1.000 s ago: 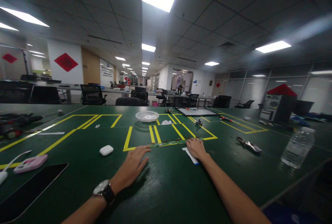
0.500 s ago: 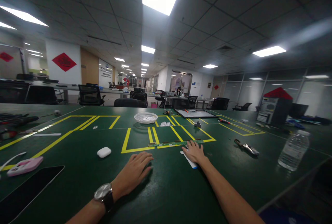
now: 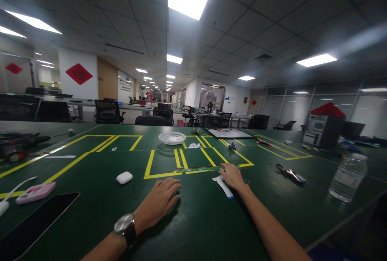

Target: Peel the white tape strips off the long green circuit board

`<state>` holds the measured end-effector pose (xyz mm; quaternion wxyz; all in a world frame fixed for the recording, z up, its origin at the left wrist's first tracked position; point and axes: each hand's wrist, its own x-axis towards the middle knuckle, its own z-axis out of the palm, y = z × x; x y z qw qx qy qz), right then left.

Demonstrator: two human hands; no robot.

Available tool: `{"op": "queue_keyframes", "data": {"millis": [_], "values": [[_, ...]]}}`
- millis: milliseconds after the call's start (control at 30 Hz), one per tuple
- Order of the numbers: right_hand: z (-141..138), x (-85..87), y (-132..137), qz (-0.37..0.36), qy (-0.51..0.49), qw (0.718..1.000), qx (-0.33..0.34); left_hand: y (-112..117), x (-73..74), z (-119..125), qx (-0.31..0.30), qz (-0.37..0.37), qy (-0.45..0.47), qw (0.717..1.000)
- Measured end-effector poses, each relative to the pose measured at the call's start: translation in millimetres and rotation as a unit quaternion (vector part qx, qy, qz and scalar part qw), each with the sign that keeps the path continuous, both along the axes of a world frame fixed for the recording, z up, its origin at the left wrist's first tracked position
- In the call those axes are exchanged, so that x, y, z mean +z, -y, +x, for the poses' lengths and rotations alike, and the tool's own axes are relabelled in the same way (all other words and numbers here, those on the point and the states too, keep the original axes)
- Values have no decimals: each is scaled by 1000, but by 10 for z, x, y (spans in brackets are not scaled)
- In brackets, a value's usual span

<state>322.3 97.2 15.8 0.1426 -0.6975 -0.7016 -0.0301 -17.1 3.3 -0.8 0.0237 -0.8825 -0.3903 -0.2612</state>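
My left hand [image 3: 160, 200] lies flat on the green table [image 3: 199, 220], fingers stretched out, holding nothing; a wristwatch [image 3: 124, 226] sits on that wrist. My right hand [image 3: 232, 175] reaches forward with its fingertips on the right end of a long thin green circuit strip [image 3: 196, 168] that lies along a yellow tape line. A small white strip with a blue end [image 3: 224, 185] lies partly under that hand. The fingers look spread and flat.
White earbud case [image 3: 124, 177], pink device [image 3: 35, 192] and dark tablet [image 3: 33, 222] at left. A white plastic basket [image 3: 171, 137] and flat panel [image 3: 229, 133] sit further back. Pliers [image 3: 290, 172] and a water bottle [image 3: 347, 177] at right. Tools [image 3: 18, 140] far left.
The view has shifted slightly. My left hand slid a little forward and right on the table; my right hand stays at the strip's end, uncovering more of the white strip.
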Motion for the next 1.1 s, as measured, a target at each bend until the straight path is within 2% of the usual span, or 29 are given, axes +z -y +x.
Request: {"op": "queue_keyframes", "data": {"millis": [200,433,700,933,1100], "values": [[-63,-82,1,-28,26,999,35,-7,-10,-3,-1,-3,-8,1000],[-77,-99,17,-36,24,998,39,-1,-10,-9,-5,-2,-6,1000],[-10,-27,-13,22,46,999,10,-9,-25,4,2,6,-15,1000],[-39,8,39,7,52,998,27,-9,-28,4,3,6,-21,1000],[-56,14,33,38,46,998,27,-11,-35,5,2,8,-21,1000]]}}
